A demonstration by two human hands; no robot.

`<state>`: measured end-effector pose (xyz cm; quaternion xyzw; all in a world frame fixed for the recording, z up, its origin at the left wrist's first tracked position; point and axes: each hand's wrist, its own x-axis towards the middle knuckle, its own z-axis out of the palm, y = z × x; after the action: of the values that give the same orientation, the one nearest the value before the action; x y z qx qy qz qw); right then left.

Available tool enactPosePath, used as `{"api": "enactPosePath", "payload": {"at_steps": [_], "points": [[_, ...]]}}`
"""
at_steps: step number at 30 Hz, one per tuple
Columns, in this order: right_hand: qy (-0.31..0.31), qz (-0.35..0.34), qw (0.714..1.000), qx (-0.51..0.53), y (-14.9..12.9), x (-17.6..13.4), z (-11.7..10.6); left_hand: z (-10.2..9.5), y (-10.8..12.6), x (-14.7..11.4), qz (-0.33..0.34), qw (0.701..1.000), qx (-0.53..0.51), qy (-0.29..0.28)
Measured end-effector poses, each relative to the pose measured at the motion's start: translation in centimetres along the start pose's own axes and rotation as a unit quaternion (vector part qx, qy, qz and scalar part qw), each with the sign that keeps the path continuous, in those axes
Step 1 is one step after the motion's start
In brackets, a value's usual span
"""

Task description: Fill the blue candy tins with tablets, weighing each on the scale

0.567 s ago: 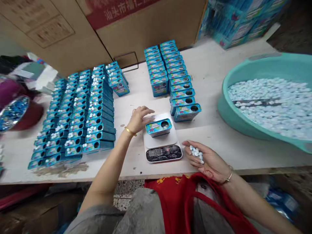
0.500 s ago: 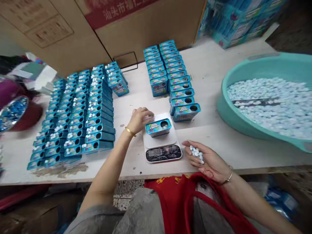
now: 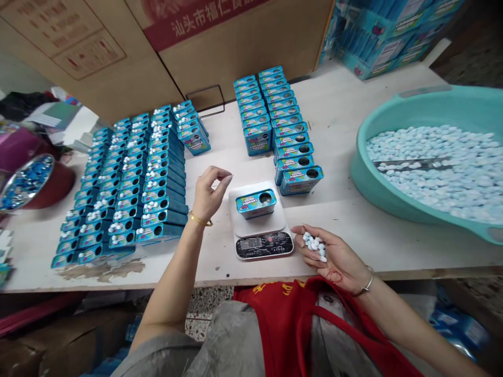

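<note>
A blue rectangular tin [image 3: 256,204] with a round hole in its top stands on the plate of a white digital kitchen scale [image 3: 239,222], its display lit. To the left of the scale my left hand [image 3: 210,193] hovers above the table, thumb and forefinger pinched together. Anything between those fingertips is too small to make out. My right hand [image 3: 338,259] rests palm up by the scale's right corner, fingers curled around a small heap of white candies [image 3: 314,245].
Rows of blue tins [image 3: 157,188], many with candies on top, fill the left. Two more rows of tins [image 3: 288,125] stand behind the scale. A turquoise tub [image 3: 365,173] of candies is at right, a red bowl [image 3: 58,183] at far left, a cardboard box [image 3: 220,57] behind.
My left hand has moved left, away from the tin, and its fingers have closed into a pinch. The scale's reading has changed. The right hand stays almost still.
</note>
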<state>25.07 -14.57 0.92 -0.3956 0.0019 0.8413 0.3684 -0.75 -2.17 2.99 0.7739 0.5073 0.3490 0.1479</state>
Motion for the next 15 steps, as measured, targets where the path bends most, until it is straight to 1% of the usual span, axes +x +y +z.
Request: {"api": "enactPosePath", "payload": {"at_steps": [2, 4, 6, 7, 9, 11, 13, 15], "points": [[-0.010, 0.000, 1.000, 0.001, 0.0, -0.1, 0.0, -1.2, 1.7, -0.2, 0.014, 0.999, -0.017, 0.025], [-0.021, 0.003, 1.000, 0.002, 0.2, -0.1, 0.1, -2.0, 4.1, -0.8, 0.027, 0.999, -0.029, 0.034], [-0.037, 0.013, 0.999, 0.003, 0.4, -0.1, 0.2, -2.0, 7.1, -1.8, 0.044, 0.998, -0.039, 0.022], [-0.047, 0.023, 0.999, 0.004, 0.6, -0.1, 0.2, -1.6, 8.6, -2.6, 0.059, 0.998, -0.038, 0.004], [-0.058, 0.048, 0.997, 0.011, 0.9, -0.1, 0.2, -0.2, 11.3, -4.4, 0.112, 0.992, -0.022, -0.060], [-0.040, 0.074, 0.996, 0.026, 1.3, -0.4, 0.0, 1.9, 13.2, -6.3, 0.185, 0.973, 0.022, -0.139], [-0.007, 0.081, 0.996, 0.032, 1.6, -0.8, -0.2, 4.1, 14.1, -7.9, 0.233, 0.952, 0.058, -0.192], [0.000, 0.061, 0.998, 0.014, 1.8, -1.5, -0.5, 5.9, 14.5, -8.9, 0.245, 0.943, 0.070, -0.213]]}}
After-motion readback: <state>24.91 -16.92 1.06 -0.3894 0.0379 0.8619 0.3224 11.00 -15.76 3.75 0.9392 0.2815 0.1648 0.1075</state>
